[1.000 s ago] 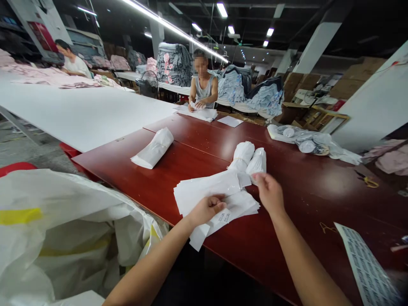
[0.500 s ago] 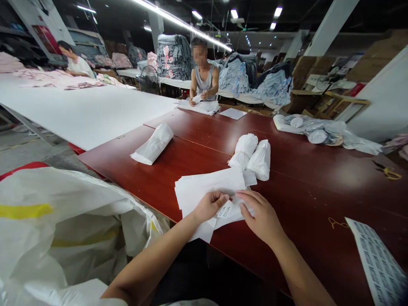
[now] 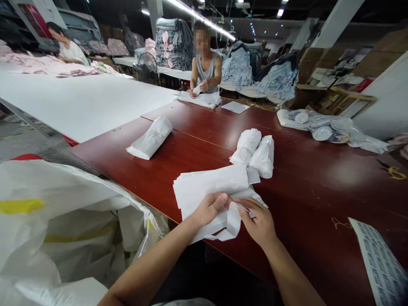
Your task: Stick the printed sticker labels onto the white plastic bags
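Note:
A stack of flat white plastic bags [image 3: 204, 182] lies at the near edge of the red-brown table [image 3: 197, 151]. Above its near part, my left hand [image 3: 208, 209] pinches the top bag, thumb upward. My right hand [image 3: 259, 223] grips the same white plastic bag [image 3: 233, 222] from the right, fingers curled. Between and below my hands the bag curls up in a loop; its printed label is not visible. Just beyond the stack lie two rolled white bundles [image 3: 246, 146], at least one tied with a band.
Another white roll [image 3: 149, 138] lies to the left. A sheet of printed stickers [image 3: 379, 255] and a yellow band [image 3: 341, 223] are at right, scissors [image 3: 395, 171] farther back. A large white sack [image 3: 73, 178] stands at my left. Across the table a person [image 3: 205, 72] handles white pieces.
The top bag has lifted and curled between my hands, hiding its printed label. My right hand has closed from loosely spread fingers onto the bag. The view has tilted slightly down.

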`<action>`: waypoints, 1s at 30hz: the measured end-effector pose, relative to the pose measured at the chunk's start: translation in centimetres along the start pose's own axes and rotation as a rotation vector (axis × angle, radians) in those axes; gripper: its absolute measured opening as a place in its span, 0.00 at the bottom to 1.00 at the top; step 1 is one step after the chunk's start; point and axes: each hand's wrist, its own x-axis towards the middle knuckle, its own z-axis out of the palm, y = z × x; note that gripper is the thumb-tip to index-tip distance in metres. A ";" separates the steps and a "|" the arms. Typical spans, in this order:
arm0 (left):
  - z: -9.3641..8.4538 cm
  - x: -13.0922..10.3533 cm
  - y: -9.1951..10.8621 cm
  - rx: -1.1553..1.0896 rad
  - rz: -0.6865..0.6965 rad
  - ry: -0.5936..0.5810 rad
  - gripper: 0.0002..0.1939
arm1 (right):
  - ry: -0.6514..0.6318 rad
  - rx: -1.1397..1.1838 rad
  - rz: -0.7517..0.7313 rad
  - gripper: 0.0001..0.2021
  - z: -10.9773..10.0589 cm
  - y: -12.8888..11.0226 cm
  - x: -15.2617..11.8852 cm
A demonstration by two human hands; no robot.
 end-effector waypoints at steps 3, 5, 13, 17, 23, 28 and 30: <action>-0.1 -0.1 0.1 -0.005 -0.018 -0.072 0.27 | 0.005 -0.035 -0.034 0.23 0.2 0.5 -0.3; 0.0 -0.1 0.1 -0.046 -0.027 -0.077 0.24 | -0.003 -0.040 -0.041 0.25 0.3 0.5 -0.3; 0.4 -0.4 -0.5 0.021 -0.049 0.083 0.22 | -0.011 0.144 0.179 0.19 0.2 -0.5 -0.5; 0.9 -0.8 -1.1 0.087 0.002 0.144 0.23 | -0.017 0.136 0.397 0.18 0.3 -1.2 -0.4; 1.7 -0.9 -1.5 0.000 0.041 0.144 0.18 | 0.025 0.140 0.512 0.14 -0.1 -1.0 0.0; 1.5 -0.8 -1.5 0.001 0.035 0.123 0.18 | 0.017 0.135 0.433 0.11 -0.1 -0.9 -0.2; 1.3 -0.7 -1.5 0.053 0.012 0.156 0.20 | 0.022 0.063 0.329 0.09 0.0 -1.1 -0.2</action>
